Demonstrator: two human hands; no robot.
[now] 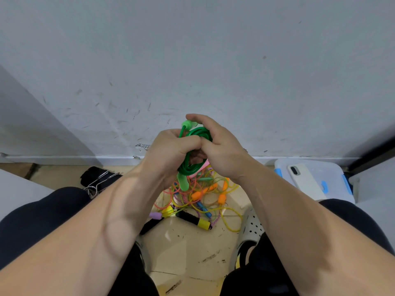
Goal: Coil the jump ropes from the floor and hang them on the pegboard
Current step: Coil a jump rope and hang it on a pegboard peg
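My left hand (171, 150) and right hand (215, 150) both grip green rope (197, 133); keep loops tight, tuck handle (184, 184) end in.

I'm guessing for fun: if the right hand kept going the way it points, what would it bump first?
The coiled green plastic jump rope that the right hand grips, then probably the left hand pressed against it. The scuffed white wall lies beyond, though depth is hard to judge.

No text, label or number can be read anywhere.
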